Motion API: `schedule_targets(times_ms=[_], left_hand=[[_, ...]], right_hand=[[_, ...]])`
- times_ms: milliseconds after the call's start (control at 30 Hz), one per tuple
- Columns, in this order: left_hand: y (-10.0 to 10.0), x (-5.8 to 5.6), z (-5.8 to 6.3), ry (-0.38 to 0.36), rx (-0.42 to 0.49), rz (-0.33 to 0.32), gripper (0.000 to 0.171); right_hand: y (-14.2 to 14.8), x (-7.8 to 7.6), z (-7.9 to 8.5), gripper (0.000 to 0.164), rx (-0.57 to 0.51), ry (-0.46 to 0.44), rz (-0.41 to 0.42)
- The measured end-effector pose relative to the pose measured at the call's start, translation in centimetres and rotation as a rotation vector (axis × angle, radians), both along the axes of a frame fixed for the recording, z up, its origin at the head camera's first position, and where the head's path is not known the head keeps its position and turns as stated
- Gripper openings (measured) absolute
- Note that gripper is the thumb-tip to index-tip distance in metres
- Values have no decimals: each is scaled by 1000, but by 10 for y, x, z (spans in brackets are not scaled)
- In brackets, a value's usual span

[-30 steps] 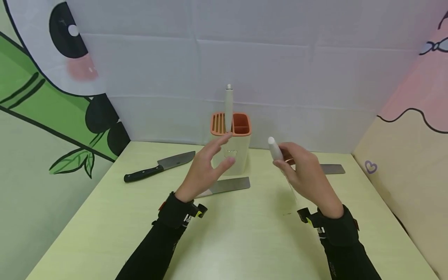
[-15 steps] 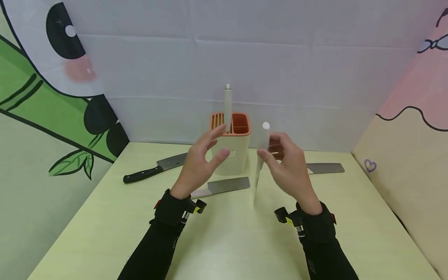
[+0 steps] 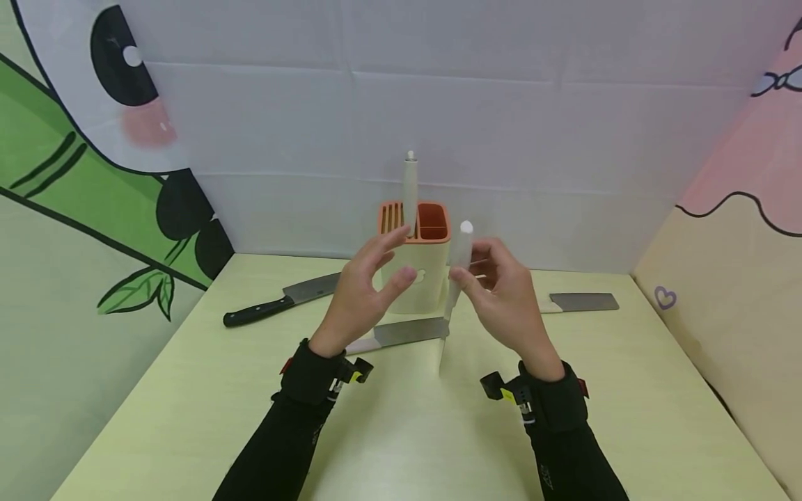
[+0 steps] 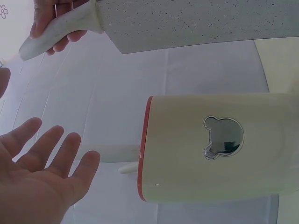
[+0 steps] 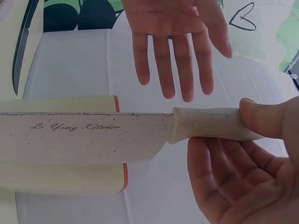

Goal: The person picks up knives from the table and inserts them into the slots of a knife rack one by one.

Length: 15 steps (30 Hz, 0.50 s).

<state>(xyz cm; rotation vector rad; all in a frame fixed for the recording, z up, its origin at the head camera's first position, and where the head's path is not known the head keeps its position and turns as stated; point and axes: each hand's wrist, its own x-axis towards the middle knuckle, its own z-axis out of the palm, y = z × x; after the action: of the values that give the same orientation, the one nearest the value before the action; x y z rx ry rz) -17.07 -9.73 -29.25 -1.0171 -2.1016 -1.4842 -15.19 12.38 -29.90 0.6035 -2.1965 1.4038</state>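
My right hand (image 3: 504, 299) pinches the white handle of a kitchen knife (image 5: 84, 137) between thumb and fingers. Its speckled blade, with script lettering, points down, handle up, in front of the holder's right side. My left hand (image 3: 363, 289) holds nothing; its fingers are spread, palm facing the knife, as the left wrist view also shows. Behind both hands stands a cream knife holder (image 4: 187, 149) with an orange slotted top and a bear-shaped badge. A white-handled utensil (image 3: 410, 195) stands upright in the holder.
On the table (image 3: 401, 445) lie a black-handled knife (image 3: 257, 313) at left, a white-handled knife (image 3: 410, 332) in front of the holder, and another knife (image 3: 585, 301) at right, partly behind my right hand. A white cloth wall (image 3: 501, 139) rises close behind the holder.
My right hand has moved left with the knife, bringing it close to the holder, and the knife has turned more upright. The left hand has stayed nearly in place.
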Motion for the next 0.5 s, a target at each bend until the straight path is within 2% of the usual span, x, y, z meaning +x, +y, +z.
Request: schedule_targets(times_ms=[333, 500], left_hand=[[4, 0, 0, 11, 4, -29, 54], [7, -1, 1, -25, 31, -75, 52]], right_hand=[[0, -1, -2, 35, 19, 11, -7], [-4, -1, -3, 35, 20, 13, 10]])
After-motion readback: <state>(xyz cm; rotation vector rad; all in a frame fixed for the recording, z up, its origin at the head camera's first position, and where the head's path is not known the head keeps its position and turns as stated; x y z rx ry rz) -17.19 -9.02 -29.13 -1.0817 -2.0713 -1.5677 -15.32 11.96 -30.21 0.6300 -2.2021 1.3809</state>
